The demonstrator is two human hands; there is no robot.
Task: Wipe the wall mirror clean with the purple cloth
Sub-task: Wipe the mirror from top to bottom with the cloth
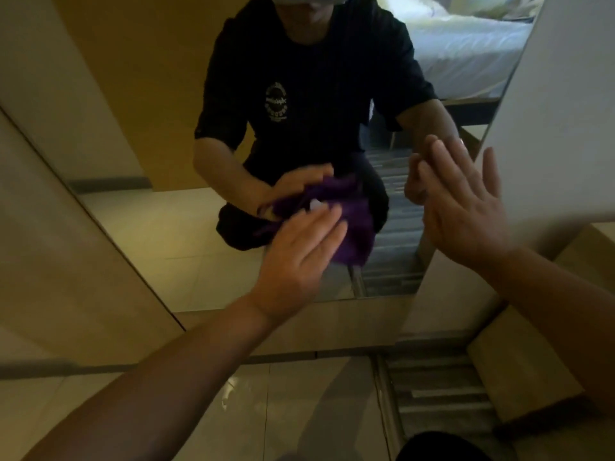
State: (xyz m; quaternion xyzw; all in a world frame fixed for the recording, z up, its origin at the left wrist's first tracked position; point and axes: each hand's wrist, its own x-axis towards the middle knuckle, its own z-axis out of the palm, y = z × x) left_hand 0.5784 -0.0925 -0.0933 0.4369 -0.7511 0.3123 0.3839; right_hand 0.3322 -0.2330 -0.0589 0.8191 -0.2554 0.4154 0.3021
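Observation:
The wall mirror (159, 241) fills the middle of the view and reaches down close to the floor. It reflects a crouching person in a dark shirt. My left hand (299, 254) lies flat, fingers straight, pressing the purple cloth (356, 237) against the lower glass; the cloth bunches out beyond my fingertips to the right. My right hand (466, 207) is spread open with its palm against the mirror's right edge, where the glass meets the white wall (559, 111).
A beige wall panel (66, 247) borders the mirror on the left. Below are pale floor tiles (299, 410) and a grey striped carpet (439, 387). A wooden ledge (519, 367) juts out at lower right. A white bed shows in the reflection, top right.

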